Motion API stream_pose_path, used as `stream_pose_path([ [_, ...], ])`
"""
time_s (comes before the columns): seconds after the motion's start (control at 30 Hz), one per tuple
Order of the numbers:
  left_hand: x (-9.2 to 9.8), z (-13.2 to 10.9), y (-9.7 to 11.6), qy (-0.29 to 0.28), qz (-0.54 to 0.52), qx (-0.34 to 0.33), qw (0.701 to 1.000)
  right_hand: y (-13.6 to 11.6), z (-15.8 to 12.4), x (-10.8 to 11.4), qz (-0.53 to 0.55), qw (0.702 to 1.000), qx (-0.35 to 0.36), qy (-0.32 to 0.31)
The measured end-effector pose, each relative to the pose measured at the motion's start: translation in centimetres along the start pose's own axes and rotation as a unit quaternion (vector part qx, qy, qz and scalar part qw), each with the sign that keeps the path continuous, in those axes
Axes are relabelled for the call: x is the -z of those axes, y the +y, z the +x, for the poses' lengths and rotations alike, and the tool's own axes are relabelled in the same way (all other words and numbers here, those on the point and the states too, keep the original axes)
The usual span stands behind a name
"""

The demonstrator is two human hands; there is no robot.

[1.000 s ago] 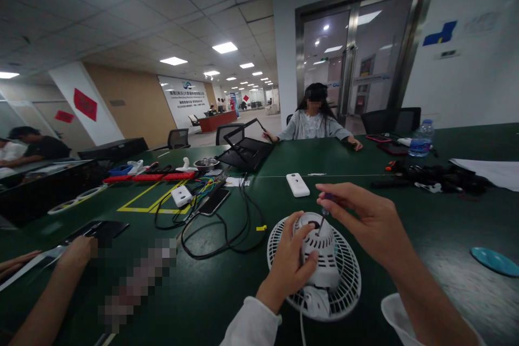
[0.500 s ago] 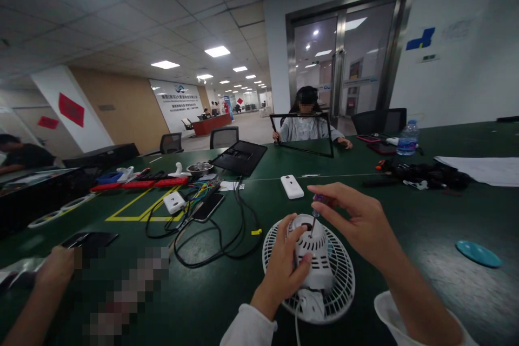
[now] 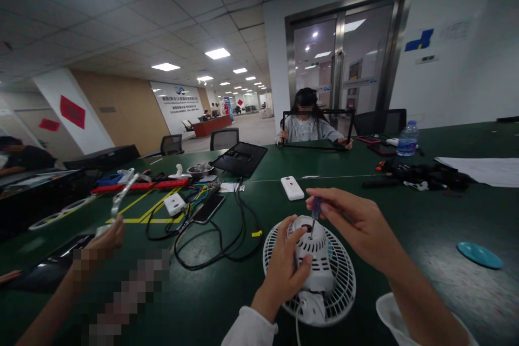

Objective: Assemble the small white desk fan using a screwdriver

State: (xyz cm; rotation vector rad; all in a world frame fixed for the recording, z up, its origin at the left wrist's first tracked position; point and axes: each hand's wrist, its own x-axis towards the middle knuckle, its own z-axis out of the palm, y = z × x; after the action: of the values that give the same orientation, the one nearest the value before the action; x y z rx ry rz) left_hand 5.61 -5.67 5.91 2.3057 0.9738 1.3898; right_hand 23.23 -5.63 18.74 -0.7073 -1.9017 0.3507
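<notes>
In the head view, the right hand's [image 3: 357, 227] fingers have shifted slightly, pinching the screwdriver [image 3: 316, 208] straighter into the fan's [image 3: 313, 270] back; turning seems underway. The left hand's [image 3: 284, 273] fingers grasp the fan, on the near counter [image 3: 219, 297].

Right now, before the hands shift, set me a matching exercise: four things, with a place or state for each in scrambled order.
1. White fan
2. Screwdriver
3. Turquoise disc
4. Water bottle

A. Pinched in the right hand
B. Standing upright
C. Held by the left hand
D. Lying flat, right of the fan

Pairs: 1-C; 2-A; 3-D; 4-B
</notes>
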Motion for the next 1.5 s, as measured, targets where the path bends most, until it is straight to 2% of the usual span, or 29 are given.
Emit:
stream_pose_path([
  [0.2, 0.0, 0.0, 0.0, 0.004, -0.002, -0.006, 1.0, -0.1, 0.1, 0.1, -0.03, 1.0, 0.009, 0.004],
  [0.43, -0.1, 0.1, 0.0, 0.005, 0.0, -0.007, 1.0, 0.2, 0.2, -0.4, -0.066, 0.996, 0.03, 0.042],
  [0.67, -0.2, -0.1, -0.2, 0.006, -0.004, -0.003, 1.0, 0.4, 0.1, -1.1, -0.046, 0.996, -0.021, 0.076],
  [0.77, -0.2, -0.1, -0.3, 0.008, -0.004, 0.004, 1.0, 0.6, 0.1, -1.1, -0.026, 0.997, -0.034, 0.068],
  [0.97, -0.3, -0.2, -0.4, 0.008, 0.001, 0.003, 1.0, 0.5, 0.0, -0.3, -0.001, 1.0, 0.009, 0.016],
  [1.13, -0.2, -0.2, -0.3, 0.011, -0.003, -0.003, 1.0, 0.5, -0.2, 0.1, -0.001, 1.0, -0.014, -0.003],
  [1.4, -0.2, -0.1, -0.3, 0.013, -0.002, -0.012, 1.0, 0.5, 0.2, -1.0, -0.033, 0.998, 0.003, 0.05],
  [1.5, -0.3, -0.1, -0.4, 0.008, 0.001, -0.003, 1.0, 0.6, 0.1, -1.3, -0.051, 0.995, -0.018, 0.078],
])
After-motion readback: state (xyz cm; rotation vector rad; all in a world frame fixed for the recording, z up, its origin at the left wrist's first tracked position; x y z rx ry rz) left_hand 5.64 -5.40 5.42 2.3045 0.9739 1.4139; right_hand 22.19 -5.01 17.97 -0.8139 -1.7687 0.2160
